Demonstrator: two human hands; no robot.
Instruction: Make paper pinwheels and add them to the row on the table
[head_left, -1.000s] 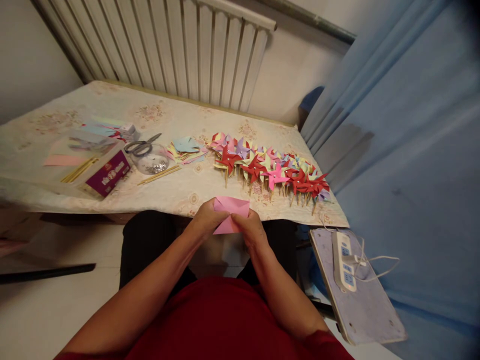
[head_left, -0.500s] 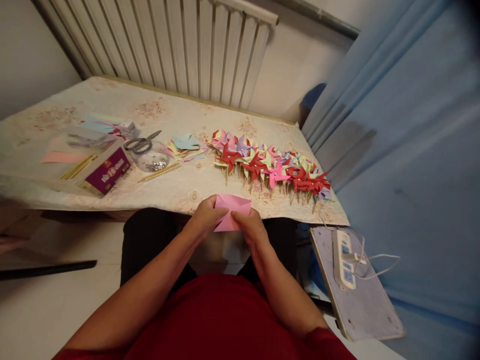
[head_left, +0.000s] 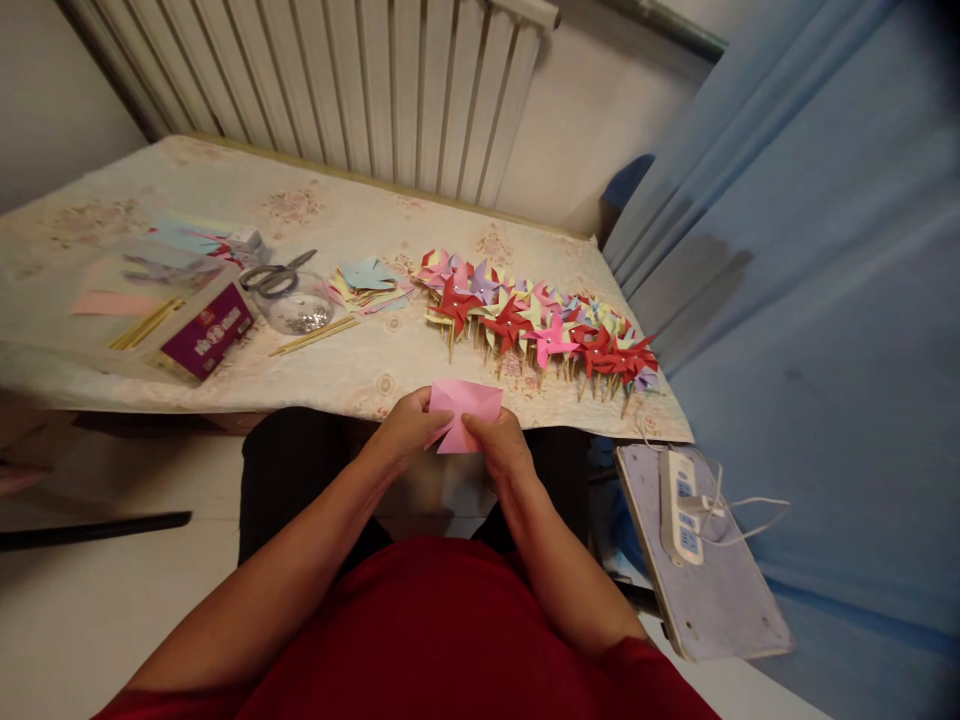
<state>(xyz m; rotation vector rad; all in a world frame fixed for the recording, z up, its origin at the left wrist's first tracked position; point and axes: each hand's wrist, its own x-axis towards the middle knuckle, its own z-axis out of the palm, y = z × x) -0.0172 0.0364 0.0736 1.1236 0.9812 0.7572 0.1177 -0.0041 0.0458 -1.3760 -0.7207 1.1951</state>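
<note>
A pink paper square (head_left: pixel 466 400) with slits cut in from its corners is held over my lap, just off the table's front edge. My left hand (head_left: pixel 409 425) pinches its left side, thumb on top. On the right side my right hand (head_left: pixel 504 437) grips it the same way, its thumb near the middle of the sheet. Along the lower left a slit gapes open. Beyond my hands, several paper pinwheels (head_left: pixel 551 340) on sticks stand in rows at the table's right. A stack of cut coloured paper (head_left: pixel 369 280) lies to their left.
Scissors (head_left: pixel 277 277) rest over a clear bowl of pins (head_left: pixel 300 313), with wooden sticks (head_left: pixel 315 337) in front. A purple-and-white box (head_left: pixel 210 335) holds more sticks. At right, a power strip (head_left: pixel 681 505) with cables sits on a small board (head_left: pixel 731 590) beside a blue curtain (head_left: pixel 825 330).
The slit at the lower left of the pink paper has spread apart between my thumbs. The view has shifted slightly; both hands keep their grip.
</note>
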